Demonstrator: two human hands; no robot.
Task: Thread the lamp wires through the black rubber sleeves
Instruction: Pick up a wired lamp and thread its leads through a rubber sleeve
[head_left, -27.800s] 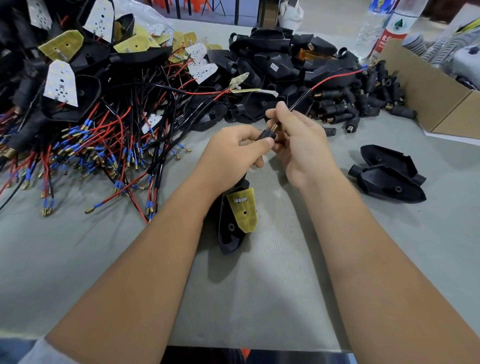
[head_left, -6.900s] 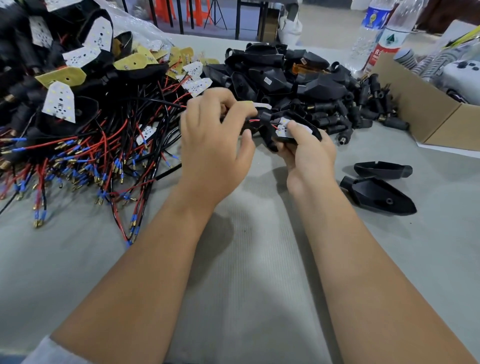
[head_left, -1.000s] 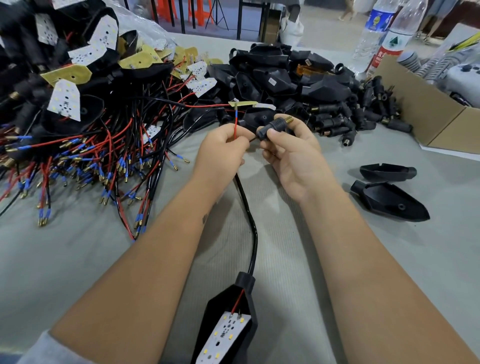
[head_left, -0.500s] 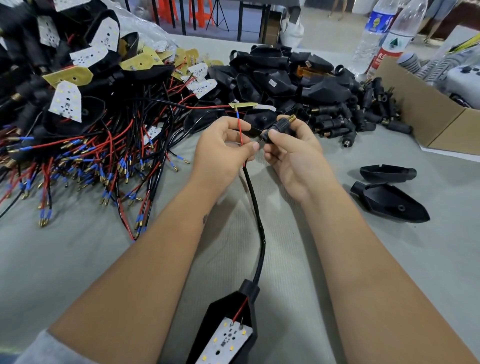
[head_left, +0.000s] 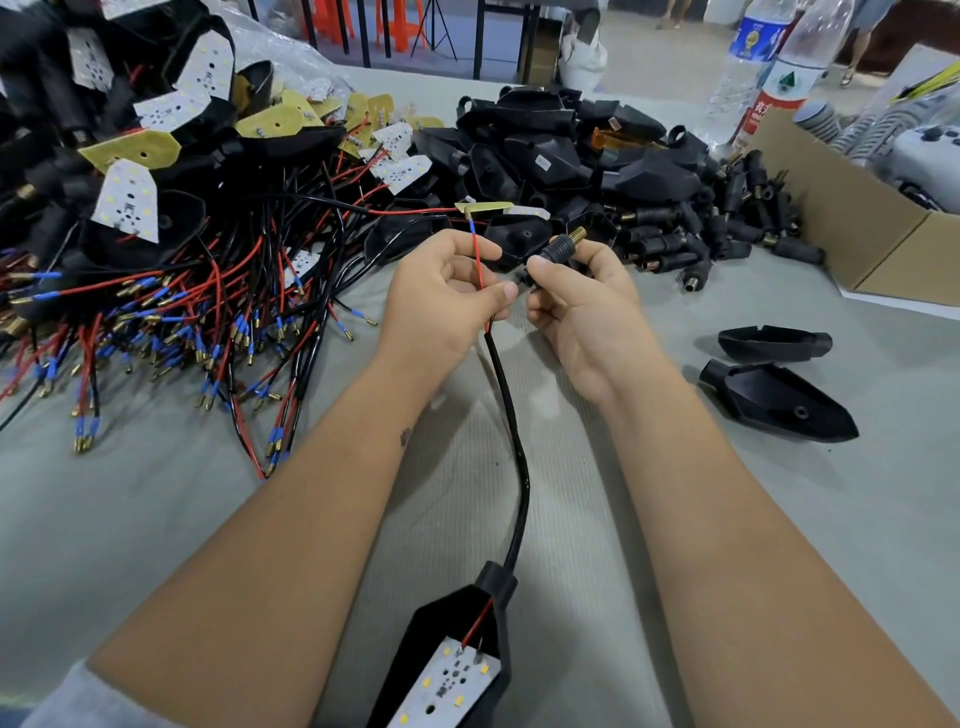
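Head view: left hand (head_left: 447, 296) now pinches red wire (head_left: 478, 262) higher (right hand (head_left: 576, 296) still grips sleeve (head_left: 558, 250)).

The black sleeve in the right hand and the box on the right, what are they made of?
The black sleeve looks like matte rubber, dull and ribbed; its gold tip looks like shiny brass, threaded like a screw. The box looks like plain brown cardboard, flat and dull, with a thin folded edge.

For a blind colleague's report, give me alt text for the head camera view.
A left hand pinches a red lamp wire while the right hand holds a black rubber sleeve beside it. Heaps of wired lamps lie behind on the table.
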